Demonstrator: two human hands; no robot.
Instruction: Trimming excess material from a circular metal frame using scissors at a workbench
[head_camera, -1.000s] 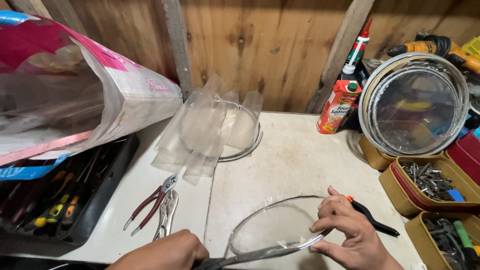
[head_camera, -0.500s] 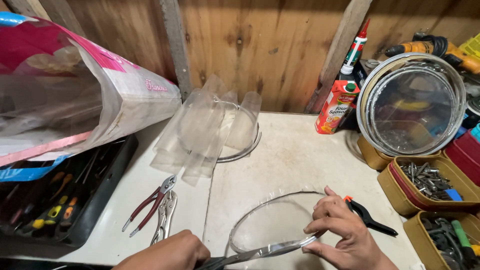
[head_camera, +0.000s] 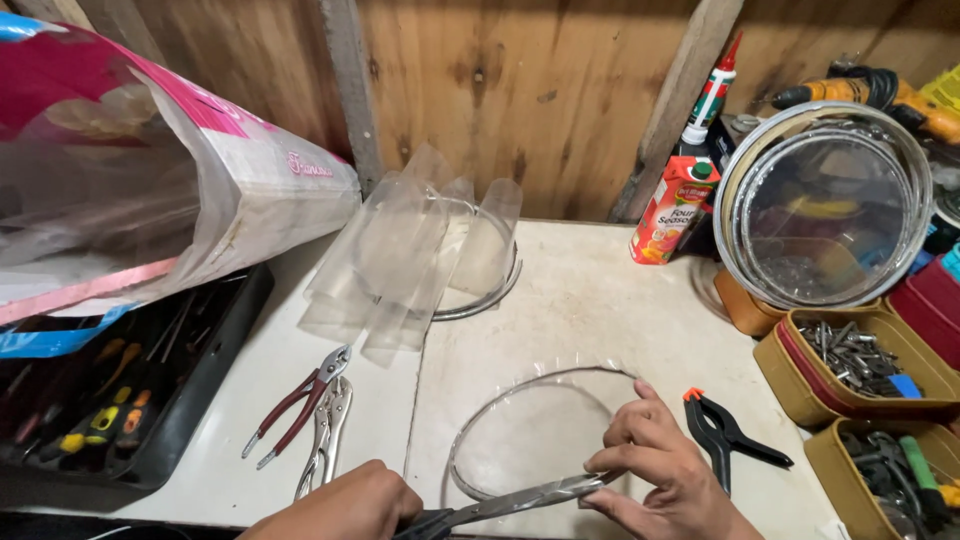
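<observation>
- Step in hand, as I judge it: trimming clear plastic. The left hand (head_camera: 345, 510) grips the dark handles of a pair of scissors (head_camera: 510, 500), fingers curled tight round them; the blades lie nearly closed and point right.
- The right hand (head_camera: 665, 475) pinches the clear plastic ring (head_camera: 530, 440) at its near rim, thumb and fingertips pressed together just at the blade tips. The ring lies flat on the white bench top (head_camera: 590, 300), near the front edge.
- Next move calls for a steady hold on the thin rim and fingertips kept off the blade line.
- Room: the black spring clamp (head_camera: 725, 435) sits just beside the right hand; 2 pliers (head_camera: 305, 420) lie left of the ring, apart from it.
- Further back, a stack of clear plastic sheets (head_camera: 410, 260) stands well apart.
- Right edge is crowded with trays of screws (head_camera: 860, 360); open bench lies between ring and stack.
</observation>
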